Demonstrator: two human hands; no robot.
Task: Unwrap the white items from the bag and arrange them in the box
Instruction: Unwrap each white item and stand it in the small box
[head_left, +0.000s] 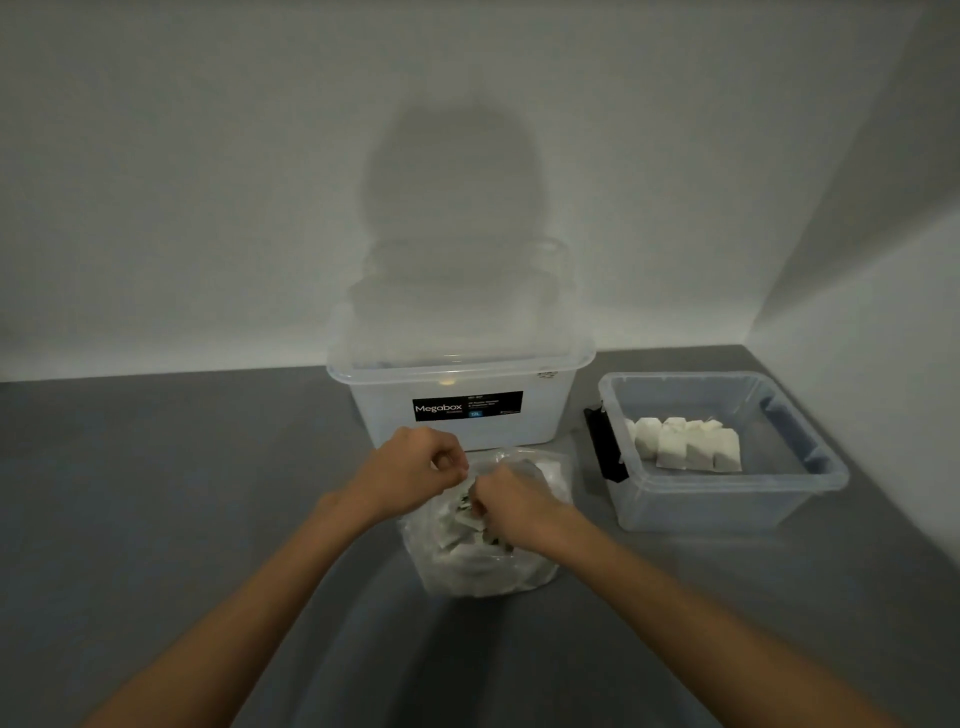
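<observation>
White items (685, 444) stand in a row in the box (810, 467) at right; more fill the bag (483, 566) nearer. Left hand (415, 470) and right hand (511, 504) curl at its mouth, apparently pinching one wrapper (467, 500). Peel apart gently, over the bag.

Two hands show: one left hand (415, 470) and one right hand (511, 501). There is one clear bag (483, 571) holding a heap of wrapped packets (467, 525), too jumbled to count. There are two plastic boxes: one large lidded box (540, 421) with one black label (467, 405), and one small open box (717, 506) with one black latch (605, 444). It holds about nine white items (685, 447), in two rows.
</observation>
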